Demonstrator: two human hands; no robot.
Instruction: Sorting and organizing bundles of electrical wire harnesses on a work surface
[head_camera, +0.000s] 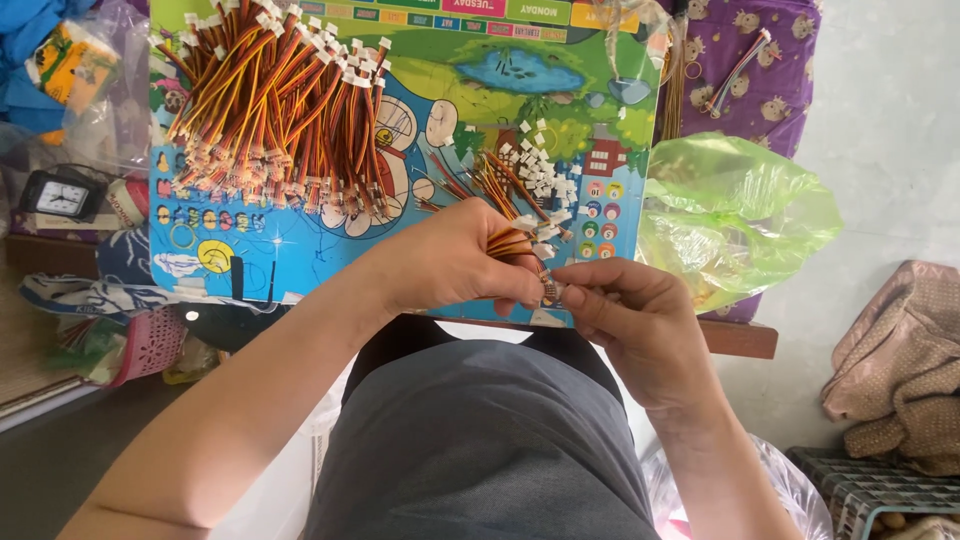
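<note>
We see the colourful cartoon board (300, 240) lying beyond both sets of fingers, with the big pile of red, yellow and black wires (280, 110) on it well above the left fingers. Our left hand (450, 265) is closed around a small bundle of wires (510, 240). Our right hand (640, 320) pinches 1 small white connector (572, 292) at its fingertips, which meet the left fingertips, and loose white connectors (540, 175) lie just above both.
</note>
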